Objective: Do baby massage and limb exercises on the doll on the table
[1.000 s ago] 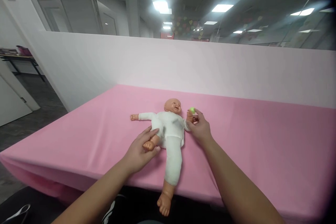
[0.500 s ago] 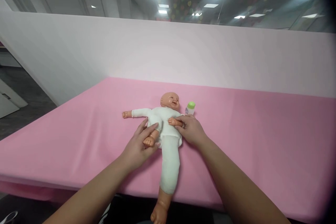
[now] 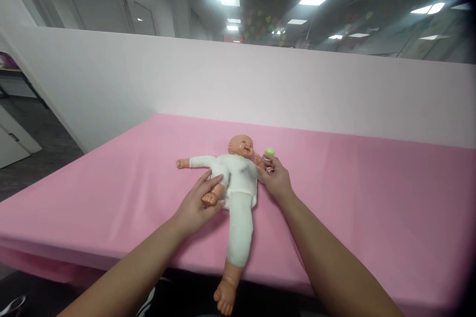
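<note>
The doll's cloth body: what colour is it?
White; the doll's cloth body shows in the head view, the only one here.

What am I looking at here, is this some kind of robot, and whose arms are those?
There's no robot here. The bare arms belong to the person wearing the camera on their head; it looks forward and down, so every picture shows that person's own view. A doll in white lies on its back on a pink cloth. The left hand is around its bent leg; the right hand holds its arm. Just beyond the right hand, a green cap shows. Behind everything stands a white partition.
</note>
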`<state>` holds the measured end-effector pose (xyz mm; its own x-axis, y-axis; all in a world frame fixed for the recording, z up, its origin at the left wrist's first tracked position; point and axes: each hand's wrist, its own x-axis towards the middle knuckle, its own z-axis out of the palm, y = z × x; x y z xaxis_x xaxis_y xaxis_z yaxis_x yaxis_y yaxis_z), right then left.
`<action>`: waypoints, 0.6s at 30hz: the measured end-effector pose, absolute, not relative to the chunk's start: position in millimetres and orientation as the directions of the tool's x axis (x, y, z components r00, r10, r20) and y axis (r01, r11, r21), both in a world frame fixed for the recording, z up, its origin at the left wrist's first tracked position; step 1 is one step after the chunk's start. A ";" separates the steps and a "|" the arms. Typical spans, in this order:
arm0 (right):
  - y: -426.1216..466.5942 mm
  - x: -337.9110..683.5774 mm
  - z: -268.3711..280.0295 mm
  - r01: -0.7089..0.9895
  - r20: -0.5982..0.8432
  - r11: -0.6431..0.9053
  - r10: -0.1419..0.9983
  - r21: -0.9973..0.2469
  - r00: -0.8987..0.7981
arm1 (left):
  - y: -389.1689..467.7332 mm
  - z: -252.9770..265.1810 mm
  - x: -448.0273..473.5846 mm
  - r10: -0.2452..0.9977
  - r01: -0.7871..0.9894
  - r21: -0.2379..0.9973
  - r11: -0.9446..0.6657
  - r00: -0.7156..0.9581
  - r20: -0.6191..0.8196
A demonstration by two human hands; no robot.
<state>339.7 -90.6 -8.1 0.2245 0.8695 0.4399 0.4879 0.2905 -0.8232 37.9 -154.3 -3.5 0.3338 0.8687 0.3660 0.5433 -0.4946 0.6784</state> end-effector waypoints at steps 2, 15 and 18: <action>-88.0 345.8 -9.9 0.444 0.439 0.272 0.834 -0.854 0.334 | -156.2 -3.8 37.1 0.868 0.524 0.693 -0.496 0.325 0.376; -68.5 402.6 -24.4 0.491 0.148 -0.149 0.844 -0.858 0.515 | -236.0 2.0 -1.1 0.848 0.560 0.637 -0.529 0.322 0.421; -66.7 411.1 -26.1 0.509 0.089 -0.191 0.875 -0.839 0.476 | -254.1 -3.5 -9.6 0.850 0.612 0.592 -0.524 0.337 0.404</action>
<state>411.1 -66.7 -26.1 0.4756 0.8751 0.0891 0.5090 -0.1912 -0.8393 -9.6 -254.1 -3.5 0.3365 0.8505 0.4043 0.6121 -0.5238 0.5924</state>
